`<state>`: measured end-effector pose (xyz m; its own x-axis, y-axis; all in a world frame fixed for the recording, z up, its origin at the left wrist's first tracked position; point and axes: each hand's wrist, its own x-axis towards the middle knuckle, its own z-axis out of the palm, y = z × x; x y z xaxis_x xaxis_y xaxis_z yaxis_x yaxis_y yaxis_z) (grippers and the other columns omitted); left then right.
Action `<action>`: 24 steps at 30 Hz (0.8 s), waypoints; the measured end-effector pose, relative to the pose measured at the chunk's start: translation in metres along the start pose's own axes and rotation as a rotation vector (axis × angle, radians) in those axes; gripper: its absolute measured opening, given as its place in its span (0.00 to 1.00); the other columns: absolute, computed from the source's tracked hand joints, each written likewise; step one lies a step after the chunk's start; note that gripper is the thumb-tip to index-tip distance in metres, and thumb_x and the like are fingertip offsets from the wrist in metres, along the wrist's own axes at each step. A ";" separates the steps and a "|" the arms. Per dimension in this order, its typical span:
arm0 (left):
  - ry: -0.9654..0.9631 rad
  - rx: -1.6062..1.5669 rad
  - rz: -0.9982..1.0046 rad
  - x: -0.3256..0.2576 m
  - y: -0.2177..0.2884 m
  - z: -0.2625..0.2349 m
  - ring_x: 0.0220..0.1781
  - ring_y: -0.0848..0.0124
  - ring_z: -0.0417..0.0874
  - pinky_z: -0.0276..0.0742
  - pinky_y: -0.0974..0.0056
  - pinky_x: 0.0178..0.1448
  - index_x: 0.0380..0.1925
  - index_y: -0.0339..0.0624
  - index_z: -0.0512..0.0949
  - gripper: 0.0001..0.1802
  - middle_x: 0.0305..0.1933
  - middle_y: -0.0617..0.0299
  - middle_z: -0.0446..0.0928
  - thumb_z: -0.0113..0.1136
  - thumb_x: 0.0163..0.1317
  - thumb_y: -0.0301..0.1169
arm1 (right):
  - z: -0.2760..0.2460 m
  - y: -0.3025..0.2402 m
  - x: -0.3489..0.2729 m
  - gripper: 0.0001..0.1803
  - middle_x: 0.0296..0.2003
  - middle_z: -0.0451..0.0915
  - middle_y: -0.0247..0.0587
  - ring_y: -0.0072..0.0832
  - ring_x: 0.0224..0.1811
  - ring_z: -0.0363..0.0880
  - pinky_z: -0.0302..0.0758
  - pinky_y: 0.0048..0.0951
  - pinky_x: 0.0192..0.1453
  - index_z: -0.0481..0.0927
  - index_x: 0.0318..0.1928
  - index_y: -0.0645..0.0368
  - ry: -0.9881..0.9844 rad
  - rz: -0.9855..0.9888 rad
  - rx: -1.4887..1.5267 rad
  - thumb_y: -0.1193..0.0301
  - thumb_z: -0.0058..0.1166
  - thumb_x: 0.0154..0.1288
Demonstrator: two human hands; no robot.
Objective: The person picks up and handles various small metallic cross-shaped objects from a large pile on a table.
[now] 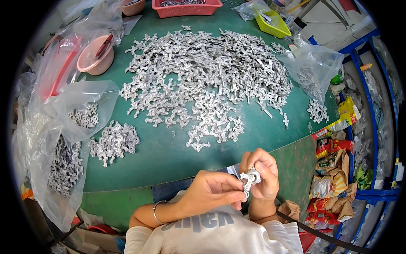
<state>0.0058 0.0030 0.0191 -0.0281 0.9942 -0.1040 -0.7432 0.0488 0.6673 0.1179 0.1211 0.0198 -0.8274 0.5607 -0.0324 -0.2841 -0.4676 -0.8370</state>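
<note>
Close to my body, just off the table's near edge, I hold a small silver-grey metal casting (251, 178) with a rounded, ring-like part and a narrower arm. My left hand (213, 187) comes from the left, thumb and fingers closed at the casting's lower left side. My right hand (265, 174) pinches its upper right side between thumb and bent fingers. Ahead of both hands, a broad pile of similar metal castings (198, 67) covers the middle of the green table (169, 156). A smaller heap of castings (114, 143) lies to the left.
Clear plastic bags with castings stand at the left (95, 95) and right (311, 63). A pink bowl (96, 59) sits at the far left. At the back are a red tray (186, 10) and a yellow-green tray (270, 25). Blue shelving (372, 97) and colourful packets (323, 186) line the right side.
</note>
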 end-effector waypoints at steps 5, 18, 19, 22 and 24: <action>0.008 -0.007 -0.006 -0.001 0.000 0.000 0.29 0.72 0.79 0.76 0.71 0.33 0.34 0.28 0.74 0.07 0.30 0.55 0.77 0.56 0.54 0.20 | 0.000 0.001 0.000 0.10 0.24 0.70 0.41 0.17 0.21 0.60 0.55 0.17 0.23 0.71 0.29 0.66 0.002 -0.001 0.003 0.69 0.46 0.59; 0.007 -0.023 0.019 -0.001 -0.002 0.000 0.30 0.72 0.79 0.77 0.70 0.36 0.34 0.28 0.74 0.08 0.32 0.55 0.76 0.56 0.53 0.19 | -0.005 0.004 -0.001 0.11 0.25 0.70 0.39 0.12 0.17 0.55 0.52 0.14 0.21 0.73 0.31 0.67 -0.034 -0.095 -0.015 0.69 0.48 0.60; 0.008 -0.006 0.017 -0.001 -0.002 -0.001 0.30 0.72 0.79 0.77 0.70 0.35 0.34 0.28 0.74 0.08 0.32 0.55 0.76 0.56 0.54 0.19 | -0.005 0.004 -0.001 0.11 0.25 0.70 0.39 0.12 0.17 0.55 0.52 0.14 0.21 0.73 0.31 0.67 -0.034 -0.100 -0.021 0.69 0.48 0.60; 0.016 0.011 0.003 -0.001 -0.001 -0.002 0.29 0.71 0.79 0.77 0.70 0.35 0.35 0.27 0.74 0.08 0.31 0.54 0.77 0.55 0.55 0.20 | -0.006 0.004 -0.001 0.11 0.25 0.70 0.39 0.13 0.17 0.55 0.51 0.15 0.21 0.73 0.31 0.67 -0.035 -0.113 -0.024 0.69 0.49 0.60; 0.021 0.007 0.000 -0.001 -0.002 -0.002 0.29 0.71 0.79 0.76 0.70 0.35 0.35 0.27 0.74 0.08 0.31 0.54 0.77 0.54 0.56 0.20 | -0.006 0.004 0.000 0.11 0.25 0.70 0.39 0.13 0.17 0.55 0.51 0.15 0.21 0.73 0.31 0.67 -0.034 -0.119 -0.009 0.68 0.50 0.59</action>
<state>0.0061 0.0012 0.0162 -0.0424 0.9920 -0.1192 -0.7383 0.0493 0.6726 0.1198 0.1227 0.0130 -0.8038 0.5887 0.0859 -0.3771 -0.3925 -0.8389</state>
